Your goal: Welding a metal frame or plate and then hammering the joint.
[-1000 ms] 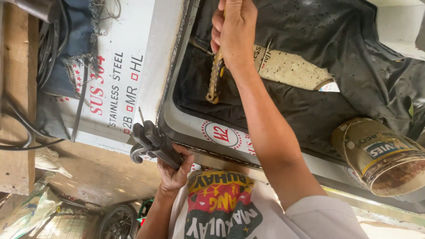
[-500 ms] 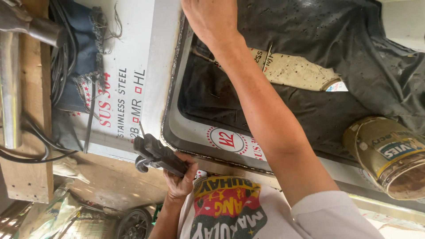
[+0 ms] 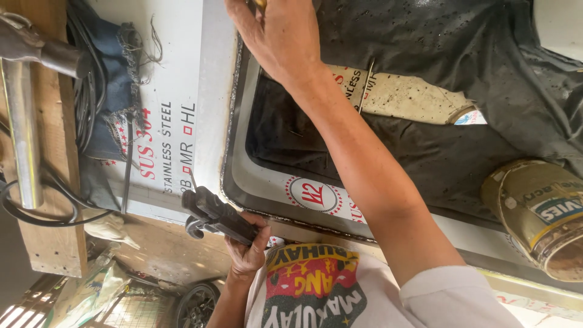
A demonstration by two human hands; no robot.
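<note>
My right hand (image 3: pixel 276 42) reaches across a stainless steel sink (image 3: pixel 212 91) to the top edge of the view. It is closed on a yellowish tool (image 3: pixel 260 3) that is almost wholly out of frame. My left hand (image 3: pixel 246 249), close to my printed shirt (image 3: pixel 310 291), grips a dark welding electrode holder (image 3: pixel 215 215) at the sink's near rim. A thin rod tip (image 3: pixel 192 177) sticks out of the holder. A dark cloth (image 3: pixel 425 54) lies in the sink basin under my right forearm.
A worn tin can (image 3: pixel 537 212) lies at the right on the sink. A thin rod (image 3: pixel 364 85) rests on a speckled paper strip (image 3: pixel 407 97). At the left, black cables (image 3: pixel 36 206), a metal pipe (image 3: pixel 21 133) and a hammer-like tool (image 3: pixel 42 51) sit on a wooden board (image 3: pixel 57 243).
My right hand has moved up the sink to the frame's top, carrying the yellowish tool mostly out of view. My left hand keeps hold of the electrode holder in much the same place.
</note>
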